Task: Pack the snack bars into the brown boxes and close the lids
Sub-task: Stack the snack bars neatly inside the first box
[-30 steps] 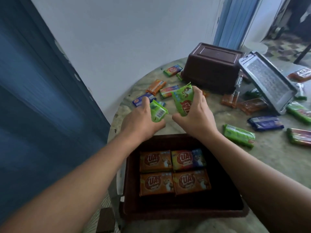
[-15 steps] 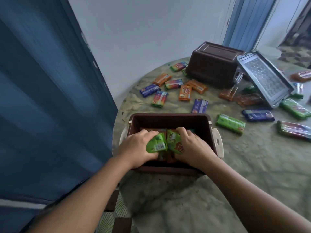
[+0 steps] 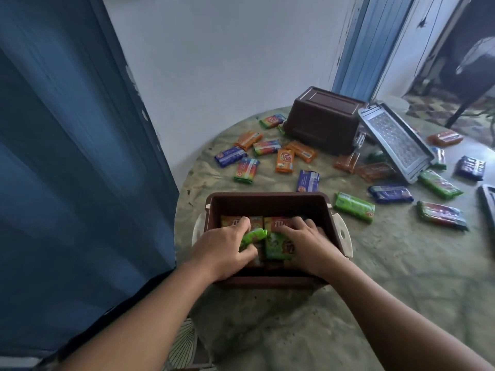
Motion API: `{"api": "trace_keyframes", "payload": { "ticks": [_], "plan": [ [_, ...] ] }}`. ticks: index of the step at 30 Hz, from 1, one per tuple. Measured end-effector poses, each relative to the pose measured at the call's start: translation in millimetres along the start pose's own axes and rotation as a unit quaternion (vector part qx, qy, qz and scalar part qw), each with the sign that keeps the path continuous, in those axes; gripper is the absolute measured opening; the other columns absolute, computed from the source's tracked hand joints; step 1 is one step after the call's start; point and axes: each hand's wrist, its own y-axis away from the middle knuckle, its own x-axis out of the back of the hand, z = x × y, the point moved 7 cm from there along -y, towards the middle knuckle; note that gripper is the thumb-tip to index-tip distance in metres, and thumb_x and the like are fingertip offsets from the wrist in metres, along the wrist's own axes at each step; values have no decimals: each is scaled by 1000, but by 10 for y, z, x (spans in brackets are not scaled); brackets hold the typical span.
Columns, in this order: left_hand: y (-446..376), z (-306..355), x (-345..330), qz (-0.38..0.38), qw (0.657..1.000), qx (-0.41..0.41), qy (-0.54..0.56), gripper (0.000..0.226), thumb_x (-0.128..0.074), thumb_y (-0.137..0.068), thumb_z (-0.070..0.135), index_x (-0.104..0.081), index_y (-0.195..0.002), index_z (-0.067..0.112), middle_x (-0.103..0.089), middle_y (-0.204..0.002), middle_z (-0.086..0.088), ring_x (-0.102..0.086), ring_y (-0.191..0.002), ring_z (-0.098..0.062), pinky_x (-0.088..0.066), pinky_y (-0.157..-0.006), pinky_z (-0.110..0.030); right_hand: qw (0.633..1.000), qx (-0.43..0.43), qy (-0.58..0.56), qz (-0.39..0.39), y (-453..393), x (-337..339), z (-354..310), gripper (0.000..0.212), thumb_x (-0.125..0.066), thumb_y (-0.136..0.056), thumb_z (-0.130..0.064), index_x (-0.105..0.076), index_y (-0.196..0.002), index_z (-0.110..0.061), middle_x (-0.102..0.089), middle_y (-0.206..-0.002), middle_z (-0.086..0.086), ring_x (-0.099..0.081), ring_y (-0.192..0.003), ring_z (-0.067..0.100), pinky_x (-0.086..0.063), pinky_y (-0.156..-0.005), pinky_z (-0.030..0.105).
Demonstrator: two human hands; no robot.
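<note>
An open brown box (image 3: 270, 200) stands at the table's near left edge, with orange snack bars (image 3: 276, 223) on its floor. Both my hands are inside it. My left hand (image 3: 223, 249) grips a green snack bar (image 3: 253, 236) between thumb and fingers. My right hand (image 3: 308, 243) presses a second green bar (image 3: 276, 246) down onto the orange ones, fingers spread over it. Several loose bars in orange, blue, green and rainbow wrappers (image 3: 284, 160) lie on the table beyond the box. A second brown box (image 3: 325, 120) sits upside down at the back.
A grey perforated lid (image 3: 395, 141) leans against the upturned box. Another lid's edge (image 3: 488, 207) shows at the far right. A blue door (image 3: 67, 156) stands close on the left. The round table (image 3: 401, 263) has bare room at the near right.
Both hands have carried the green bars from above the table down into the box. They now sit lower inside, with the right bar lying flat.
</note>
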Motion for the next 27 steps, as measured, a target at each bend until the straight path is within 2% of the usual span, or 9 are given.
{"api": "trace_keyframes", "payload": {
  "ticks": [3, 7, 11, 16, 19, 21, 23, 25, 27],
  "plan": [
    [-1, 6, 8, 5, 1000, -15, 12, 21, -45, -98, 45, -50, -112, 30, -57, -86, 11, -64, -84, -21, -38, -64, -33, 1000, -4, -6, 5, 6, 8, 15, 82, -77, -79, -46, -35, -149, -48, -40, -132, -2, -43, -116, 29, -43, -99, 44],
    [-18, -22, -42, -25, 1000, -4, -1, 37, -36, -100, 44, -52, -132, 33, -69, -120, 8, -64, -106, -24, -48, -82, -36, 999, -20, -37, -15, 53, 42, -6, 97, -54, -59, -81, -38, -148, -46, -40, -134, -1, -40, -119, 28, -40, -101, 43],
    [-111, -42, -155, -70, 997, -13, -39, 53, -29, -103, 43, -35, -155, 36, -49, -153, 8, -49, -136, -22, -39, -108, -40, 999, -19, -37, 0, 45, 57, -3, 83, -73, -73, -62, -37, -146, -43, -37, -135, -1, -39, -120, 27, -41, -101, 43],
    [-166, -104, -251, -47, 992, -19, -118, 60, -38, -105, 45, -23, -160, 31, -35, -152, 1, -35, -138, -22, -32, -115, -40, 999, -28, -33, 18, 57, 60, 18, 73, -76, -81, -44, -37, -143, -41, -37, -135, 1, -39, -117, 28, -45, -99, 44],
    [-168, -108, -296, -57, 989, -20, -137, 79, -60, -91, 55, -24, -157, 30, -42, -148, 1, -41, -135, -22, -34, -115, -39, 998, -32, -49, -10, 76, 74, 3, 86, -74, -71, -64, -37, -145, -38, -36, -135, 2, -38, -118, 28, -44, -102, 46],
    [-180, -108, -294, -44, 987, -22, -150, 80, -69, -85, 53, -31, -152, 31, -45, -143, 1, -45, -130, -22, -38, -111, -38, 997, -44, -60, -26, 104, 122, -23, 105, -55, -53, -83, -39, -145, -36, -36, -136, 3, -37, -119, 28, -44, -103, 47],
    [-185, -106, -284, -40, 987, -23, -156, 79, -74, -81, 50, -35, -147, 31, -47, -139, 1, -47, -126, -22, -41, -106, -37, 997, -46, -58, -21, 124, 154, -43, 116, -41, -42, -87, -39, -145, -34, -37, -135, 3, -36, -119, 27, -45, -102, 47],
    [-183, -98, -289, -51, 985, -27, -160, 83, -76, -76, 51, -36, -146, 30, -46, -138, 0, -46, -125, -23, -40, -105, -37, 997, -49, -64, -13, 133, 166, -39, 113, -49, -44, -84, -38, -143, -32, -37, -130, 3, -36, -117, 26, -45, -101, 46],
    [-180, -89, -281, -58, 985, -29, -161, 87, -76, -73, 53, -35, -147, 31, -45, -138, 0, -43, -126, -23, -39, -105, -37, 996, -53, -77, 5, 129, 162, -20, 94, -72, -59, -67, -37, -138, -30, -35, -123, 1, -37, -114, 26, -46, -98, 45]
  ]
}}
